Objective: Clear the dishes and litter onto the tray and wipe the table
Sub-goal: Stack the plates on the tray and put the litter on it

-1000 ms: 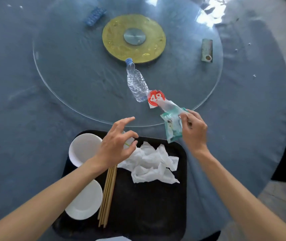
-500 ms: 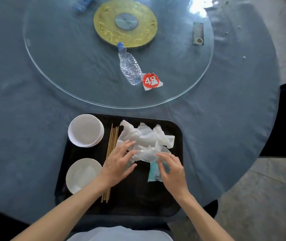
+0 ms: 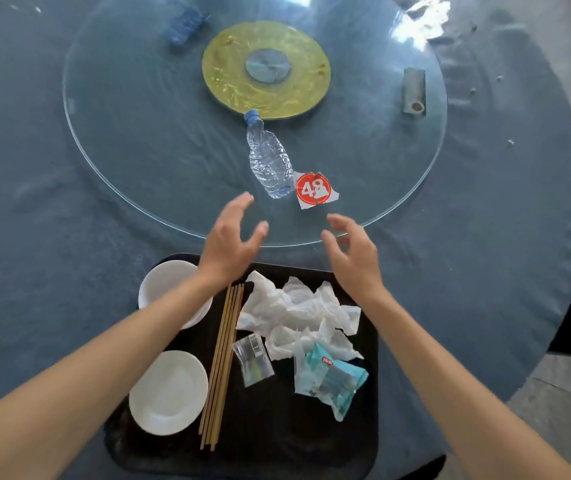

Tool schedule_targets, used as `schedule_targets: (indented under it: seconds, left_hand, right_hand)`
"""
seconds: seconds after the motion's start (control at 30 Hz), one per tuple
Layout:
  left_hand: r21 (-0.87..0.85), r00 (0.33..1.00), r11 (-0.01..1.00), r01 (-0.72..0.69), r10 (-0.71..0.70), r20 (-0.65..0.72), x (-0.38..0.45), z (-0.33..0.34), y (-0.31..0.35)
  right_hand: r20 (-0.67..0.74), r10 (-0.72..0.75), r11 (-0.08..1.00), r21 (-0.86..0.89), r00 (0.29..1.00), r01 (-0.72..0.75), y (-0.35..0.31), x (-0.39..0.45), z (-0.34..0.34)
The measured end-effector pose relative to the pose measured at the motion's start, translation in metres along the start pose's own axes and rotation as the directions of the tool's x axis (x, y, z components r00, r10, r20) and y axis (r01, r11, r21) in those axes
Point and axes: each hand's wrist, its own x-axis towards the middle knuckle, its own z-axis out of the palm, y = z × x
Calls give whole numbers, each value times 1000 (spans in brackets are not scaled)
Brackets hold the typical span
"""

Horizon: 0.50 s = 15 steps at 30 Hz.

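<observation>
While crumpled tissues lie, smooth plates gleam.

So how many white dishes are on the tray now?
2: one dish at the tray's far-left corner, partly under the left forearm, another nearer on the left. Stacked ones may be hidden.

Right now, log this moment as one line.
hands: left open, right open | tray: wrappers, napkins, chopsticks | turntable: bottle, red tag
</observation>
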Motion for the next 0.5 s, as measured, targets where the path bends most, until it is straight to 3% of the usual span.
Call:
schedule_targets:
  seconds: [0.1, 0.2, 0.33, 0.5]
  left_hand:
    - [-136, 963, 956, 261, -267, -31, 66, -8, 3]
    - [-235, 906, 879, 416, -424, 17, 112, -7, -5]
    - [-265, 871, 830, 491, -479, 113, 126, 9, -23]
    - [-517, 801, 636, 572, -570, 184, 114, 34, -20]
  right_hand:
    - [78, 141, 986, 73, 987, -147, -14, 68, 23]
    - [128, 205, 975, 58, 970, -214, -21, 110, 52]
    - [127, 261, 957, 94, 957, -273, -19, 134, 92]
    - [84, 417, 810, 418, 905, -412, -14, 131, 103]
